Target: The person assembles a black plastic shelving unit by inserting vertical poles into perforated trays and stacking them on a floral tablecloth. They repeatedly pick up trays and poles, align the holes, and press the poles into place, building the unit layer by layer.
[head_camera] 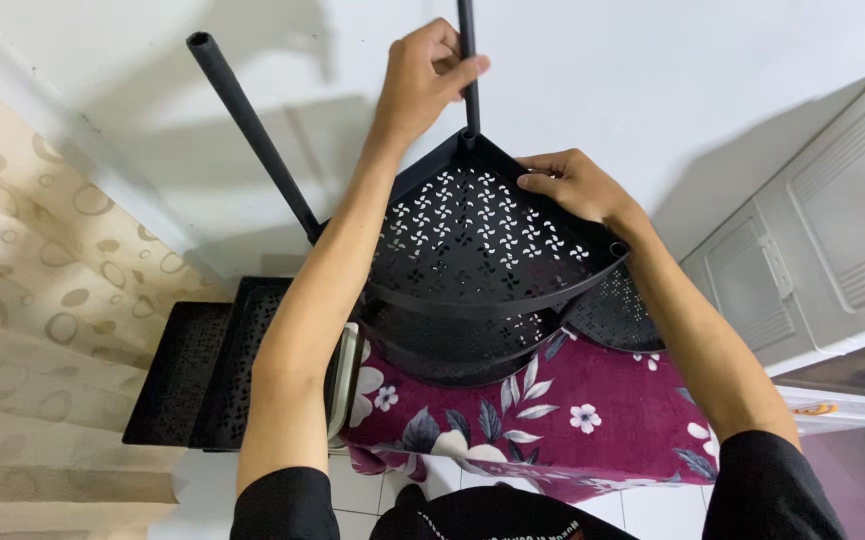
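the left hand (427,75), at the top centre of the frame, is closed around a thin black pole (468,60) that stands in the back corner of a black corner shelf (477,235). fingers wrap the pole from the left, the thumb crossing in front.

the right hand (574,185), just right of centre, rests on the shelf's right rim, fingers flat on the perforated surface and thumb along the edge; it presses rather than grips, half open.

the shelf sits in the middle of the frame, a quarter-round tray with a pinwheel pattern of holes, its curved front edge facing the person. a second tier (452,345) shows just beneath it, and another rounded piece (612,315) pokes out at the right.

a thicker black pole (252,130) rises from the shelf's left corner toward the upper left, tilted.

below the shelf lies a maroon floral cloth (572,420). at lower left are flat black perforated trays (202,370), side by side. a beige curtain (42,330) fills the left edge, and a white cabinet (832,230) stands at the right. behind is a white wall (652,70).
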